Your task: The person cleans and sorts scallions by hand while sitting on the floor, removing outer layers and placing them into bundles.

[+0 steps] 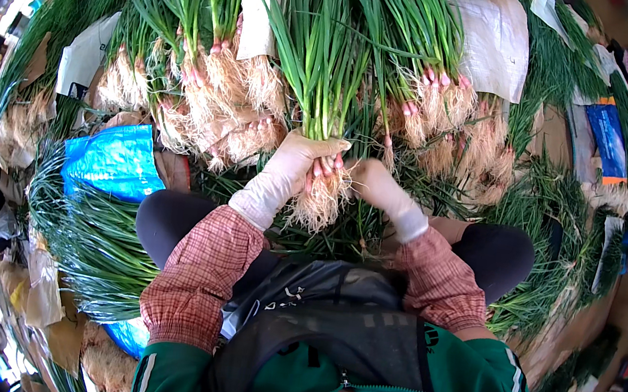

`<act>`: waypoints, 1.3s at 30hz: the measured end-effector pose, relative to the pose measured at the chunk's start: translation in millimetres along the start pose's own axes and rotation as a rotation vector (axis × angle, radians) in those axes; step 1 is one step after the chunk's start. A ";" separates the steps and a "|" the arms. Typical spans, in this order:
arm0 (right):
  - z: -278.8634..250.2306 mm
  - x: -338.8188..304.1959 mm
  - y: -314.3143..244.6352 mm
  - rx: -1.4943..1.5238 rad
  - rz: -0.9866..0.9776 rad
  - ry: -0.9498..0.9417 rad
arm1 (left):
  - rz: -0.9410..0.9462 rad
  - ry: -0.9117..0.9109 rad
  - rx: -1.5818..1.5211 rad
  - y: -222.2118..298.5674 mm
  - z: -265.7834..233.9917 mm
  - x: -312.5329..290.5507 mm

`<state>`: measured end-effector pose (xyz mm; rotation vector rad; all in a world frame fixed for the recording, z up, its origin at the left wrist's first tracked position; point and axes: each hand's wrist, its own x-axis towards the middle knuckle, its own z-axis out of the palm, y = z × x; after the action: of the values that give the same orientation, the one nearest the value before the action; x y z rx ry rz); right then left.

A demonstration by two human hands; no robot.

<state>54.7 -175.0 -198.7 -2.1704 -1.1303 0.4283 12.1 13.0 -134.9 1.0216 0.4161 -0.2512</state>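
Observation:
My left hand (299, 158), in a pale glove, is closed round the base of a bunch of green onions (323, 62) just above its pinkish bulbs and pale roots (320, 201). The long green leaves stand upward and away from me. My right hand (371, 181), also gloved, rests against the right side of the same bunch at the bulbs, fingers curled onto it. Both hands meet in front of my knees.
Many more bunches of green onions (225, 89) with pink bulbs and roots are piled ahead. Loose green leaves (101, 247) lie at my left on a blue plastic sheet (114, 160). White sacks (500, 46) lie at the back right, a blue packet (608, 143) at the far right.

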 end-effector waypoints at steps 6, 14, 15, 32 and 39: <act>-49.3 7.9 28.2 -0.229 0.467 0.401 | -0.073 -0.122 0.001 -4.9 -3.5 13.5; -54.4 16.3 -27.8 0.571 0.726 0.328 | -0.083 -0.141 0.014 -0.8 -2.3 3.3; -55.2 28.8 -30.3 0.597 0.681 0.426 | -0.080 -0.150 0.002 0.7 3.5 3.4; -24.9 28.8 14.0 0.105 0.462 0.254 | 0.067 -0.229 0.093 43.4 -10.6 -29.3; -118.2 70.5 48.0 -0.181 0.718 0.489 | -0.033 -0.169 -0.175 28.2 -6.2 -13.1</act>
<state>189.2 -184.0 -143.3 -2.6034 -0.1064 0.0707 10.1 32.6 -110.1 0.8155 0.2958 -0.3223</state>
